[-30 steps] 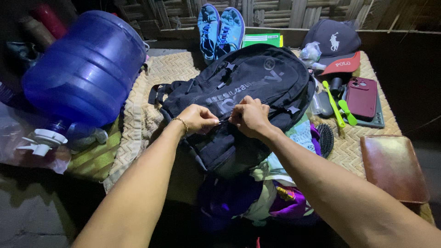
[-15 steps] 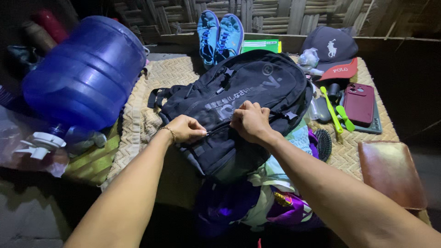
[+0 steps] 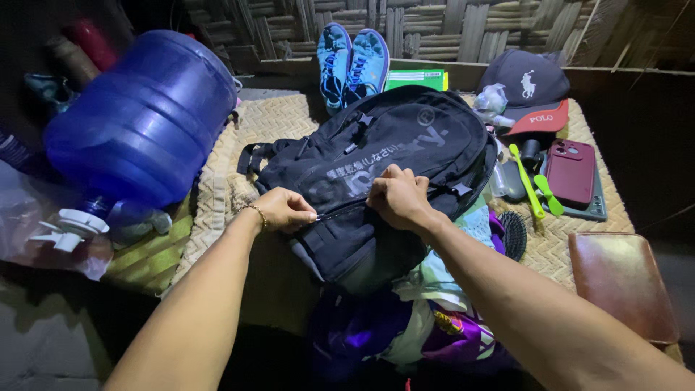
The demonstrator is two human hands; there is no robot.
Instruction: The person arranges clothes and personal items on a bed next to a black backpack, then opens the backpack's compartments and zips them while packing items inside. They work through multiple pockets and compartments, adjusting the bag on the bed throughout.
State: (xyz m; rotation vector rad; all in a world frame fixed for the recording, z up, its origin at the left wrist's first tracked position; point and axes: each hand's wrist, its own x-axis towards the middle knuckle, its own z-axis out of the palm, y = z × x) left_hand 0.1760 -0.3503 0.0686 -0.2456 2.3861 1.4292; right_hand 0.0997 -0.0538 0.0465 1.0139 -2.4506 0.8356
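Observation:
A black backpack (image 3: 391,156) lies flat on a woven mat (image 3: 286,119). My left hand (image 3: 284,209), with a thin bracelet at the wrist, pinches the zipper line at the pack's left side. My right hand (image 3: 397,197) presses down on the pack's front and grips the fabric beside the zipper. Between my two hands the zipper runs as a thin line. Crumpled clothes (image 3: 434,318) in purple, white and light blue spill out below the pack.
A big blue water jug (image 3: 145,123) lies on its side at the left. Blue sneakers (image 3: 351,61), a dark cap (image 3: 528,83), a maroon phone (image 3: 570,170), green toothbrushes (image 3: 532,188), a hairbrush (image 3: 512,235) and a brown wallet (image 3: 621,282) surround the pack.
My left hand has slid to the left along the zipper line, away from my right hand. The right hand stays pressed on the pack.

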